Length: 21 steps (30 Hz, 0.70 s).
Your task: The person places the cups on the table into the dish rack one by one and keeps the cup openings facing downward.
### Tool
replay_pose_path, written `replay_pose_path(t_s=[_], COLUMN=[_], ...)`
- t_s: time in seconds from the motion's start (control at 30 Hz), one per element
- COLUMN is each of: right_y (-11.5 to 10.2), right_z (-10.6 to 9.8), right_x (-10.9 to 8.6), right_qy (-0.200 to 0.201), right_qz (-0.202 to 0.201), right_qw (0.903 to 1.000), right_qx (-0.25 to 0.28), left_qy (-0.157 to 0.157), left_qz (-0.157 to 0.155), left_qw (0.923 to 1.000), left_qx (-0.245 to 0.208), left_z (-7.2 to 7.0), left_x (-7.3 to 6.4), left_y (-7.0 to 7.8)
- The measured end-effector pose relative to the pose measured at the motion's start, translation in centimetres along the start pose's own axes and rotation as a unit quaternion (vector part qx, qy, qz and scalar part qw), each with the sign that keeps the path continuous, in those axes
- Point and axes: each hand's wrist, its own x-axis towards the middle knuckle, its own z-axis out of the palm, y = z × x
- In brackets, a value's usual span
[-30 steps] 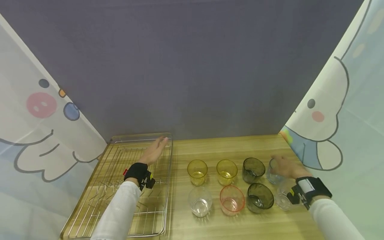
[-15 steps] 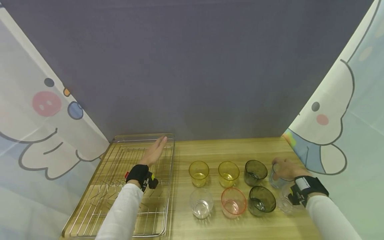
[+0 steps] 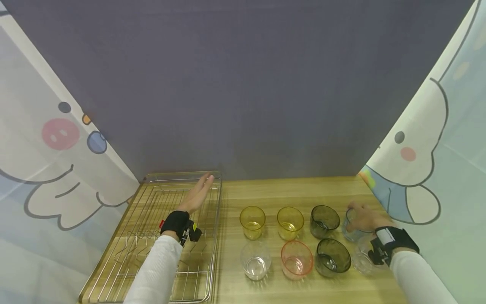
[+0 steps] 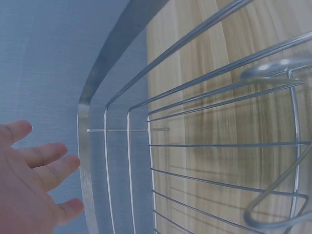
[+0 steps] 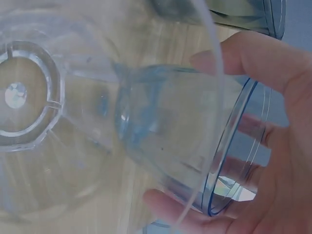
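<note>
My right hand (image 3: 366, 218) is around a pale blue glass cup (image 3: 351, 228) at the right end of the table. In the right wrist view the thumb lies on one side of the blue cup (image 5: 165, 122) and curled fingers on the other, below its dark blue rim. A clear glass cup (image 5: 29, 180) stands close in front of that camera. My left hand (image 3: 196, 195) hovers over the far right part of the wire rack (image 3: 216, 236), its fingers extended and holding nothing. Bare fingers also show beside the rack's frame (image 4: 84, 146) in the left wrist view.
Two yellow cups (image 3: 252, 221) and a dark grey cup (image 3: 324, 220) form the back row. In front stand a clear cup (image 3: 255, 261), a red-rimmed cup (image 3: 297, 259) and another dark cup (image 3: 332, 257). A grey wall (image 3: 243, 105) closes the back.
My right hand has lowered slightly and closed around the blue cup. The left hand stays over the rack. The whole head view has shifted a little; the other cups stand where they were.
</note>
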Motion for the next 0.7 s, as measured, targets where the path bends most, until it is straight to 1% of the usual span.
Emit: replay_pose_path(t_s=[0.17,0.37,0.4,0.57,0.6,0.7], right_y=[0.1,0.5,0.6,0.8,0.8,0.8], right_z=[0.0,0.0,0.0,-0.8,-0.9,-1.4], right_x=[0.2,0.2,0.2,0.5,0.6,0.7], right_qy=[0.011,0.021,0.026,0.049,0.054,0.064], right_qz=[-0.011,-0.020,-0.031,-0.059,-0.063,-0.061], right_qw=[0.9997,0.9995,0.9991,0.9964,0.9958,0.9952], right_qx=[-0.019,-0.013,-0.015,-0.036,-0.039,-0.042], left_qy=[0.000,0.004,0.006,0.010,0.011,0.011], left_qz=[0.011,0.018,0.017,0.021,0.017,0.014], left_qw=[0.9999,0.9998,0.9998,0.9997,0.9998,0.9998], left_qx=[-0.003,0.005,0.006,0.008,0.007,0.008], left_z=[-0.1,-0.2,-0.3,-0.5,-0.6,-0.7], left_x=[0.0,-0.1,-0.1,-0.2,-0.2,-0.3], left_y=[0.2,0.3,0.3,0.4,0.4,0.4])
